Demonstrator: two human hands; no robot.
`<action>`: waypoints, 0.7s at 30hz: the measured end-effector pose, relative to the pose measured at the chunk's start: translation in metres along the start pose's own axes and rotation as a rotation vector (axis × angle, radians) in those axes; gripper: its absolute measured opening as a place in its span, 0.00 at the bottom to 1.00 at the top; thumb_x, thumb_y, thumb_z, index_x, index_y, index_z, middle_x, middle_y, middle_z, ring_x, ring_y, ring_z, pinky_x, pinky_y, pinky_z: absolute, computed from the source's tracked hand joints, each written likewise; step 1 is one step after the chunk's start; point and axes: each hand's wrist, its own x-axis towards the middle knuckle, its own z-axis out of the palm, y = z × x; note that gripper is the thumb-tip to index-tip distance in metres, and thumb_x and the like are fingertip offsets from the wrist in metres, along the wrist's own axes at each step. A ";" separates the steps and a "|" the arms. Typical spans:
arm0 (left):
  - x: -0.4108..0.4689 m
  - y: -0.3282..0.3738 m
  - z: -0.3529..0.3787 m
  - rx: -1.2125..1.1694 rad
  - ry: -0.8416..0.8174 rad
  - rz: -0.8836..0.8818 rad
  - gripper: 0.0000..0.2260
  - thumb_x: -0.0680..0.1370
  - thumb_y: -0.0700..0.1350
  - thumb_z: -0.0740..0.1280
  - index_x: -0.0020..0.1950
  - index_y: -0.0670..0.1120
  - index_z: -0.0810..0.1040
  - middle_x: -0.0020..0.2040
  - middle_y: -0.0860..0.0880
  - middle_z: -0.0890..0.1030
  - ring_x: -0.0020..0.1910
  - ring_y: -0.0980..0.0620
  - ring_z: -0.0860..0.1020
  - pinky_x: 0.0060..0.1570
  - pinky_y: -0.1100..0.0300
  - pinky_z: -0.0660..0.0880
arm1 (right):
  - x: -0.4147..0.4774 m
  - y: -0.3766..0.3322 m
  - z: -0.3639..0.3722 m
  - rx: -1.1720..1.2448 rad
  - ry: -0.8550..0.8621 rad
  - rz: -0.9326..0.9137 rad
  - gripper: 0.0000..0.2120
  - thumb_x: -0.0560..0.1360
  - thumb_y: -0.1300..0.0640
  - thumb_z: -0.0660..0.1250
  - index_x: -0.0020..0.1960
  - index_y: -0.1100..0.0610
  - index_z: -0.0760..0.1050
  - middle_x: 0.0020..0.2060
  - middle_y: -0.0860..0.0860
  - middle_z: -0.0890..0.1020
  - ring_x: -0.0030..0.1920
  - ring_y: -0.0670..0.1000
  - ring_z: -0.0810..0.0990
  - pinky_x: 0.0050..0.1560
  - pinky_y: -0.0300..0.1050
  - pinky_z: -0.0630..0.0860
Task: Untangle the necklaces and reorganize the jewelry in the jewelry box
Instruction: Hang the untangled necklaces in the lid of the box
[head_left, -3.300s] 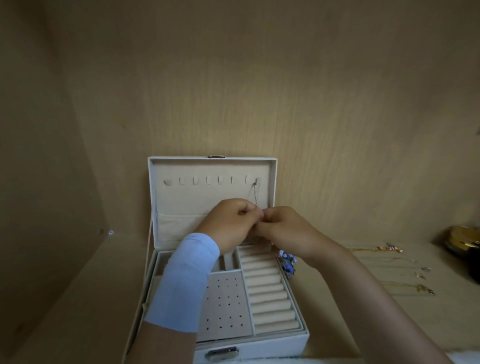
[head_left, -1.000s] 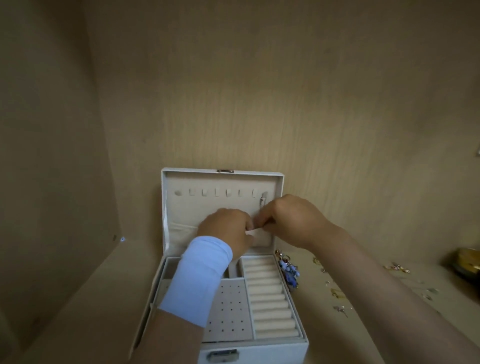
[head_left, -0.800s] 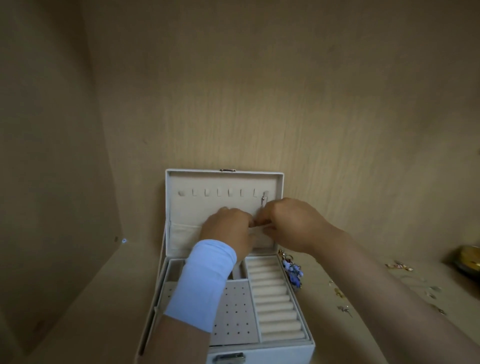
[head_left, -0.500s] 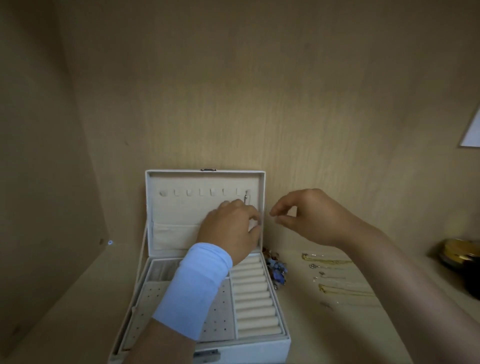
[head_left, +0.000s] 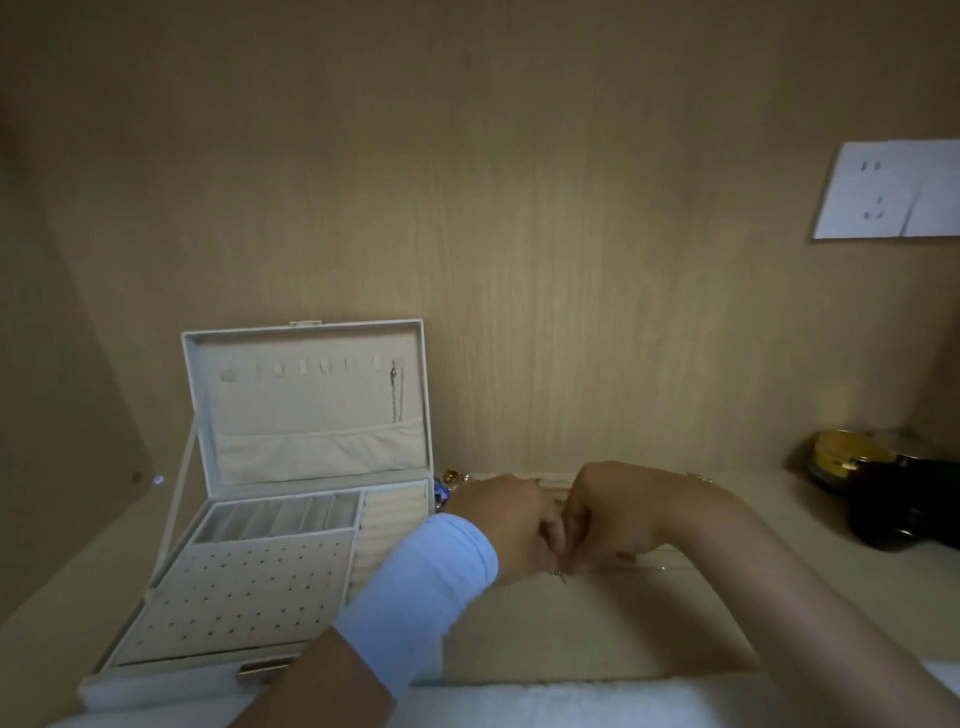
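The cream jewelry box (head_left: 244, 670) stands open at the left, its lid upright. One thin necklace chain (head_left: 394, 395) hangs from the rightmost hook in the lid, its lower end tucked into the lid pocket. To the right of the box, my left hand (head_left: 511, 530) and my right hand (head_left: 615, 512) meet over the shelf, fingertips together, pinching a fine necklace (head_left: 563, 571) with a small clasp or pendant showing below the fingers. A faint chain (head_left: 662, 567) trails right along the shelf. More chains behind the hands are mostly hidden.
A blue and gold trinket (head_left: 445, 486) lies just right of the box. A yellow-lidded jar (head_left: 841, 460) and a dark container (head_left: 904, 504) stand at the far right. A white wall socket (head_left: 891, 189) is on the back panel. A white cloth (head_left: 545, 706) lies along the front edge.
Both hands left the box lid, where they had hung a chain on the rightmost hook, and moved right and down to the shelf. They now pinch another necklace. The view swung right.
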 end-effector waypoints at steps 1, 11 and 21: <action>0.002 0.003 0.005 0.041 -0.016 -0.009 0.08 0.72 0.46 0.68 0.48 0.55 0.84 0.47 0.56 0.84 0.48 0.52 0.81 0.52 0.58 0.77 | 0.003 0.004 0.006 -0.003 -0.004 0.002 0.09 0.65 0.50 0.77 0.45 0.48 0.86 0.30 0.43 0.83 0.33 0.42 0.81 0.41 0.40 0.77; 0.012 0.008 0.027 0.191 0.019 -0.064 0.07 0.74 0.45 0.67 0.47 0.52 0.85 0.46 0.51 0.84 0.45 0.49 0.81 0.49 0.57 0.78 | 0.018 0.018 0.023 0.030 0.042 -0.023 0.07 0.61 0.51 0.77 0.33 0.45 0.79 0.37 0.48 0.85 0.40 0.50 0.84 0.44 0.50 0.81; 0.001 -0.004 0.015 -0.101 0.026 -0.093 0.10 0.79 0.49 0.60 0.46 0.50 0.81 0.48 0.50 0.83 0.48 0.51 0.80 0.53 0.55 0.76 | 0.014 0.018 0.015 0.278 0.068 -0.130 0.04 0.68 0.53 0.78 0.40 0.51 0.85 0.29 0.45 0.80 0.32 0.43 0.75 0.40 0.40 0.72</action>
